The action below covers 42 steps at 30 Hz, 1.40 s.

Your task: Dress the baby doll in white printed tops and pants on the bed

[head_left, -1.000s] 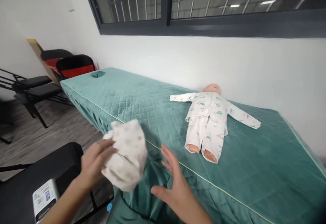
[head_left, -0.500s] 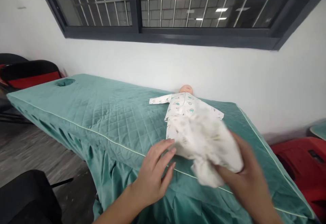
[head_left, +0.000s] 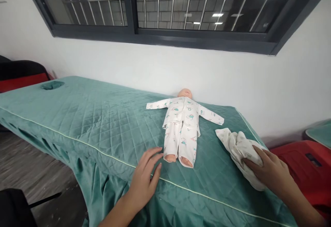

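Note:
A baby doll (head_left: 185,93) lies on its back on the green bed, its head toward the wall. It wears a white printed top (head_left: 182,111) and matching trousers (head_left: 180,141), with its feet showing at the cuffs. My right hand (head_left: 270,168) grips a bunched white printed cloth (head_left: 240,147) at the bed's right side, apart from the doll. Beside the doll's feet, my left hand (head_left: 146,175) is open, fingers spread and curved, holding nothing.
The quilted green bed cover (head_left: 108,113) has a face hole (head_left: 52,85) at the far left. A red plastic object (head_left: 305,165) stands beyond the right edge. Behind the bed are a white wall and a dark-framed window (head_left: 165,43). A black chair part (head_left: 15,206) is at lower left.
My right hand has carried the cloth from over the doll's legs to the right side of the bed, uncovering the trousers and feet. My left hand has shifted slightly left and stays open.

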{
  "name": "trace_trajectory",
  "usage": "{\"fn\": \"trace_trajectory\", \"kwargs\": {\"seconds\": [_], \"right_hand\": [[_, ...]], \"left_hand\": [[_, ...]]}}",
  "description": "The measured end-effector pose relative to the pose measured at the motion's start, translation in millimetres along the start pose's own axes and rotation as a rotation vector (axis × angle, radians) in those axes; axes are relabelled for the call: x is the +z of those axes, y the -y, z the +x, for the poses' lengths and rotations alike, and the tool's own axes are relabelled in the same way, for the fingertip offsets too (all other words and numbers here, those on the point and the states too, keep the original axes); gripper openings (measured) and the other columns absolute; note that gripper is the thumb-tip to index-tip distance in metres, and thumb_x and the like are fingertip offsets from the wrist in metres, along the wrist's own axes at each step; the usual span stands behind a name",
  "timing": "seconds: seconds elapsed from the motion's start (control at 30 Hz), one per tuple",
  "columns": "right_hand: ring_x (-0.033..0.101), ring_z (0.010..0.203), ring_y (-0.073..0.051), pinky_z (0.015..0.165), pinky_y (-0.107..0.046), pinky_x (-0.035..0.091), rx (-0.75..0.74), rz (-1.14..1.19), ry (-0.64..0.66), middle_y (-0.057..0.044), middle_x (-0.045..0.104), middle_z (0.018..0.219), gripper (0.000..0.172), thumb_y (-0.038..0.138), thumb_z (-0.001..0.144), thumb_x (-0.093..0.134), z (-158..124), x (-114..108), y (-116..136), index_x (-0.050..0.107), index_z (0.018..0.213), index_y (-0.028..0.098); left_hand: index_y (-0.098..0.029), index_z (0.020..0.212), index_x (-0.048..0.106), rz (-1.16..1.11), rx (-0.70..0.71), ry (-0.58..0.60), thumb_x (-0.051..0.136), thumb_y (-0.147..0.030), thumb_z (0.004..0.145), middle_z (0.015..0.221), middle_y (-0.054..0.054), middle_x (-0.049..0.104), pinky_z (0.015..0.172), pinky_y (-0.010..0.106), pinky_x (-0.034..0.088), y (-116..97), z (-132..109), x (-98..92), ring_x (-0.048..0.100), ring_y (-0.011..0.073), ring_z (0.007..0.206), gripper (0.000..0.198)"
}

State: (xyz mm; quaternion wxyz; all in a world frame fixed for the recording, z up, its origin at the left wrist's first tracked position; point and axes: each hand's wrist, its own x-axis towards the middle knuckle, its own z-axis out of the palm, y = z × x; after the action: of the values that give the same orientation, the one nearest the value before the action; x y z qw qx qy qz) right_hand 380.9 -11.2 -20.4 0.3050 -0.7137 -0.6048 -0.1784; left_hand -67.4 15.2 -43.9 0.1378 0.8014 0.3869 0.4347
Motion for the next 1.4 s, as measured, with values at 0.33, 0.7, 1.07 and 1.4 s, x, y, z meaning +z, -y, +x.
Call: {"fn": "trace_trajectory", "kwargs": {"seconds": [0.33, 0.7, 1.07, 1.4], "right_hand": [[0.033, 0.143, -0.042, 0.110, -0.068, 0.030, -0.167, -0.042, 0.005, -0.018, 0.045, 0.147, 0.051, 0.047, 0.094, 0.047, 2.2, 9.8, 104.6, 0.048, 0.139, 0.022], [0.053, 0.123, -0.023, 0.108, -0.047, 0.044, -0.355, 0.529, 0.291, -0.008, 0.056, 0.128, 0.018, 0.019, 0.095, 0.053, 0.3, 35.9, 224.9, 0.057, 0.111, 0.024], [0.062, 0.102, -0.019, 0.112, -0.054, 0.036, -0.455, 0.486, 0.480, -0.002, 0.066, 0.102, 0.016, 0.014, 0.095, 0.051, -15.1, 31.3, 245.6, 0.057, 0.105, 0.025], [0.058, 0.098, -0.022, 0.093, -0.046, 0.047, -0.391, 0.499, 0.479, -0.005, 0.062, 0.102, 0.016, 0.013, 0.093, 0.056, -18.8, 34.3, 254.9, 0.059, 0.103, 0.024]], "left_hand": [[-0.027, 0.139, 0.045, -0.044, -0.014, 0.145, 0.053, -0.024, 0.097, 0.137, 0.012, 0.048, 0.105, 0.046, 0.047, 10.1, 17.4, 24.9, 0.049, 0.0248, 0.127, 0.043], [-0.024, 0.110, 0.057, -0.291, -0.109, 0.125, 0.061, -0.025, 0.093, 0.107, 0.006, 0.058, 0.091, 0.033, 0.049, 20.1, 23.0, 30.2, 0.057, 0.0182, 0.105, 0.017], [-0.020, 0.097, 0.058, -0.412, -0.217, 0.131, 0.063, -0.024, 0.091, 0.094, 0.003, 0.060, 0.080, 0.029, 0.047, 32.7, 19.2, 29.1, 0.059, 0.0160, 0.089, 0.009], [-0.019, 0.096, 0.059, -0.525, -0.332, 0.059, 0.055, -0.019, 0.092, 0.094, 0.002, 0.054, 0.076, 0.026, 0.044, 32.1, 16.5, 25.3, 0.054, 0.0131, 0.083, 0.005]]}}
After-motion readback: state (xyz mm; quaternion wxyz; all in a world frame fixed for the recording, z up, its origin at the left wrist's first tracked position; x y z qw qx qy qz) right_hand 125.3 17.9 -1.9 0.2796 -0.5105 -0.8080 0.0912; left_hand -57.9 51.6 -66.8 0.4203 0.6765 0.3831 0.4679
